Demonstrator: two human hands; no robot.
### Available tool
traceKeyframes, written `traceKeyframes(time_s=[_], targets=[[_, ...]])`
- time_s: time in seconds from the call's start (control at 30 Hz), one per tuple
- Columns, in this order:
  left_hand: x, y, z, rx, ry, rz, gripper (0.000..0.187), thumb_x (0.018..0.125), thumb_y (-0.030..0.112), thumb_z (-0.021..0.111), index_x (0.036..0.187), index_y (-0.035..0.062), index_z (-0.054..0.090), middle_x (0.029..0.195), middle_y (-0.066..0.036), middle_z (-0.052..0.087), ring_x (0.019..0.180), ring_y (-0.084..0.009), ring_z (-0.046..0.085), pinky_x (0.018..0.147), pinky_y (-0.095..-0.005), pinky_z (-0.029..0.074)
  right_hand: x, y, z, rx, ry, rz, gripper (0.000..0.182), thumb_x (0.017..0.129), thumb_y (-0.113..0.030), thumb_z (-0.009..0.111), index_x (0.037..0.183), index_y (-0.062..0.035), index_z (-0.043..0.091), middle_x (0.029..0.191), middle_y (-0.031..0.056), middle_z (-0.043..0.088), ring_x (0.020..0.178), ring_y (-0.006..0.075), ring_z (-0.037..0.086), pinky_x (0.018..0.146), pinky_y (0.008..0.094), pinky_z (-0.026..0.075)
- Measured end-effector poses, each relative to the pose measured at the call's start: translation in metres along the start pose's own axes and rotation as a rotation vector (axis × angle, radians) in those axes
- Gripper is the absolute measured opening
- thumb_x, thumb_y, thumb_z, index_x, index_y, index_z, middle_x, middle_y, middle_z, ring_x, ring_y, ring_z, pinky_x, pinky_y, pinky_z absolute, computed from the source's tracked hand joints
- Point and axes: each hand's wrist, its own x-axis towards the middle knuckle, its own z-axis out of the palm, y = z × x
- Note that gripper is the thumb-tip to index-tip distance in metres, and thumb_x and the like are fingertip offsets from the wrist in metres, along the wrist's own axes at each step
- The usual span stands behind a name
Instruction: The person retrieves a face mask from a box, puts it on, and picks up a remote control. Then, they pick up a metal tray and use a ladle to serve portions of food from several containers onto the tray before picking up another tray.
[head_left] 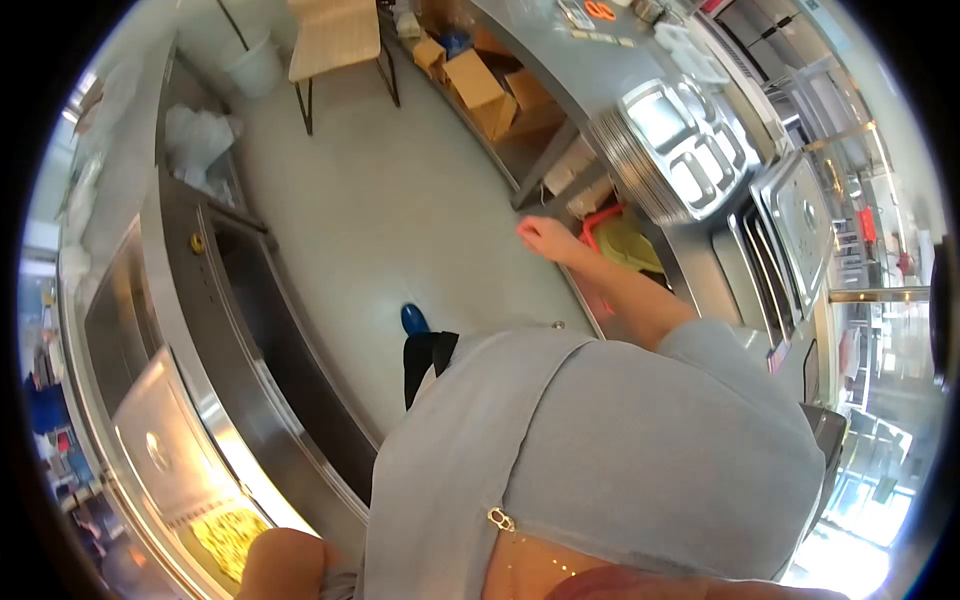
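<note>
While the camera looks steeply down over a grey shirt (640, 440), the right hand (545, 238) reaches out over the floor (400, 210), its fingers curled loosely together and holding nothing, just beside a red-rimmed bin (620, 245) under the steel counter (600, 70). Stacked metal trays (680, 150) sit on that counter above it. Only the left arm (285, 565) shows at the bottom edge; its fingers cannot be told
</note>
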Motion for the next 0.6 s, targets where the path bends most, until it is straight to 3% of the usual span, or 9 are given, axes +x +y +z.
traceKeyframes(time_s=[0.03,0.1,0.17,0.3,0.37,0.4,0.47,0.53,0.6], targets=[[0.017,-0.026,-0.007,0.001,-0.311,-0.19,0.022,0.08,0.01,0.057,0.099,0.0018,0.05,0.078,-0.009,0.059,0.063,-0.0214,0.058,0.046,-0.0297,0.045,0.011,0.012,0.003,-0.092,0.014,-0.007,0.017,0.086,-0.02,0.05,0.089,-0.0043,0.057,0.067,0.0058,0.057,0.056,0.0148,0.052,0.054,0.0302,0.045],[0.048,-0.087,0.02,0.035,-0.206,-0.147,0.012,0.085,0.014,0.049,0.078,0.0066,0.055,0.064,-0.006,0.053,0.051,-0.021,0.051,0.04,-0.0338,0.037,0.023,0.031,0.004,-0.163,-0.143,0.231,0.019,0.086,-0.02,0.05,0.087,-0.0028,0.057,0.069,0.0061,0.058,0.057,0.0156,0.053,0.055,0.0305,0.045],[0.079,-0.142,0.065,-0.058,0.357,0.218,0.014,0.083,0.016,0.051,0.074,0.005,0.054,0.064,-0.008,0.053,0.054,-0.0216,0.052,0.045,-0.0332,0.039,0.024,0.025,-0.007,-0.184,-0.25,0.405,0.021,0.085,-0.02,0.051,0.087,-0.0008,0.057,0.069,0.0065,0.058,0.059,0.0148,0.054,0.055,0.03,0.045],[0.14,-0.252,0.216,-0.269,-0.009,0.053,0.01,0.069,0.017,0.058,0.073,0.0076,0.055,0.068,-0.009,0.054,0.061,-0.0243,0.053,0.052,-0.0345,0.042,0.011,0.101,-0.023,-0.053,-0.125,0.597,0.015,0.083,-0.014,0.051,0.088,-0.0013,0.058,0.07,0.0067,0.058,0.06,0.0134,0.056,0.054,0.0279,0.046],[0.206,-0.343,0.299,-0.178,0.06,0.041,0.009,0.065,0.013,0.06,0.07,0.007,0.054,0.068,-0.009,0.053,0.063,-0.0274,0.053,0.052,-0.0361,0.042,0.035,0.1,-0.025,0.018,-0.07,0.737,0.013,0.082,-0.01,0.049,0.088,-0.0022,0.059,0.071,0.0065,0.058,0.06,0.0132,0.056,0.054,0.0271,0.046],[0.228,-0.382,0.352,-0.361,0.157,-0.138,0.014,0.069,0.016,0.061,0.075,0.0045,0.055,0.071,-0.012,0.054,0.069,-0.0305,0.055,0.057,-0.0362,0.043,0.059,0.076,-0.034,0.038,-0.057,0.832,0.013,0.082,-0.008,0.049,0.089,-0.0027,0.059,0.072,0.0063,0.058,0.06,0.0132,0.056,0.053,0.0268,0.046],[0.213,-0.455,0.439,-0.074,-0.345,-0.34,0.02,0.072,0.023,0.062,0.083,0.0069,0.058,0.077,-0.012,0.057,0.077,-0.0304,0.057,0.066,-0.0389,0.043,0.122,0.051,-0.039,0.035,-0.078,0.881,0.013,0.082,-0.008,0.049,0.09,-0.0035,0.059,0.072,0.0046,0.058,0.06,0.0127,0.055,0.053,0.0268,0.046],[0.195,-0.493,0.483,0.07,-0.915,-0.246,0.024,0.075,0.028,0.061,0.088,0.0078,0.059,0.083,-0.011,0.06,0.085,-0.0295,0.058,0.073,-0.0428,0.041,0.177,0.067,-0.035,0.185,-0.056,0.894,0.013,0.084,-0.011,0.05,0.091,-0.0038,0.059,0.071,0.005,0.058,0.059,0.0125,0.055,0.053,0.0275,0.046],[0.163,-0.515,0.521,0.006,-1.139,-0.353,0.023,0.075,0.026,0.059,0.087,0.0067,0.06,0.085,-0.011,0.063,0.087,-0.0282,0.06,0.075,-0.0454,0.04,0.257,0.083,-0.011,0.205,-0.059,0.847,0.015,0.086,-0.015,0.051,0.093,-0.0042,0.058,0.071,0.0056,0.059,0.061,0.0128,0.056,0.055,0.0279,0.047]])
